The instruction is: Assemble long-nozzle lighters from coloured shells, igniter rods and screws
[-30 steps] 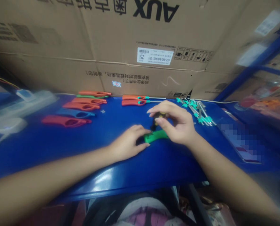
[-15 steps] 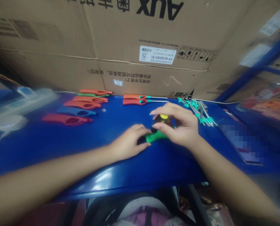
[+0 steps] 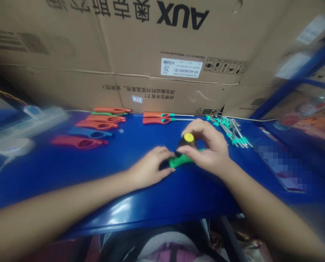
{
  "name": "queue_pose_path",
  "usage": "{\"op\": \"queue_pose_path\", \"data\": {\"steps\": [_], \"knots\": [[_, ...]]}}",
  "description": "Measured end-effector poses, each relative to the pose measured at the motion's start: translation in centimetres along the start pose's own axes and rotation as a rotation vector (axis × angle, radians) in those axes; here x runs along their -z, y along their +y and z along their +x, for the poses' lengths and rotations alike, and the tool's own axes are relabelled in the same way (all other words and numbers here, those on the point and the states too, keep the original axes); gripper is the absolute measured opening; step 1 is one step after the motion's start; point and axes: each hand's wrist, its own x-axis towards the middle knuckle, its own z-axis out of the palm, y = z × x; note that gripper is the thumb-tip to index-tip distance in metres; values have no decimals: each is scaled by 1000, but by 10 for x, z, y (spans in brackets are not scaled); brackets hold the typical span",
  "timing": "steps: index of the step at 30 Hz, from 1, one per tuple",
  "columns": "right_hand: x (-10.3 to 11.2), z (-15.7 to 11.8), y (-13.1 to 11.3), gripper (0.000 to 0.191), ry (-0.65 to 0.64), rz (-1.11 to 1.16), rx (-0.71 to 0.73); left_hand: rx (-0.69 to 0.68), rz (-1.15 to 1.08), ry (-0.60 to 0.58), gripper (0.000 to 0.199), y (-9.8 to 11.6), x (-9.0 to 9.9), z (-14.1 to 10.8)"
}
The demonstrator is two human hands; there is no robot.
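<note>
A green lighter handle [image 3: 181,160] lies on the blue table at the middle. My left hand [image 3: 154,165] pinches its left end between thumb and fingers. Above the handle, my right hand [image 3: 210,147] is closed around a short screwdriver [image 3: 189,138] with a dark grip and a yellow end cap. The screwdriver stands roughly upright over the green handle. Its tip is hidden, so I cannot tell where it touches. Part of the green handle lies behind my right fingers.
Several orange, red, blue and green lighter handles [image 3: 80,142] lie at the left. Two orange lighters with metal tubes [image 3: 158,120] lie at the back. Metal tubes with teal parts [image 3: 234,134] are piled at the right, near a phone-like flat object [image 3: 284,171]. A cardboard wall [image 3: 140,43] stands behind.
My right hand has shifted its hold on the screwdriver, and the yellow cap shows more fully. My left hand stays on the green handle. The camera's view has tilted slightly.
</note>
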Motion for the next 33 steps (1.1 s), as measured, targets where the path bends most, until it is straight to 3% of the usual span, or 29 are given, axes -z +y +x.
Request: {"op": "queue_pose_path", "data": {"steps": [3,8,10,13,18,22,27,33], "knots": [[-1,0,-1,23,44,58,-61,7,-2,-17,29,0,4,0],[3,5,8,23,354,118,-147,31,77,-56,38,-7,21,5],[10,8,21,25,429,68,-169,39,138,-40,38,-16,29,10],[24,10,43,24,437,-115,-223,65,251,8,35,-37,43,17],[44,11,63,4,245,-619,-343,106,322,81,34,-75,64,24],[49,10,67,14,5,-792,-490,110,369,138,33,-94,72,25],[52,9,69,21,-154,-976,-739,87,408,182,32,-99,69,23],[57,6,77,33,-402,-1031,-907,60,444,235,34,-98,63,22]]}}
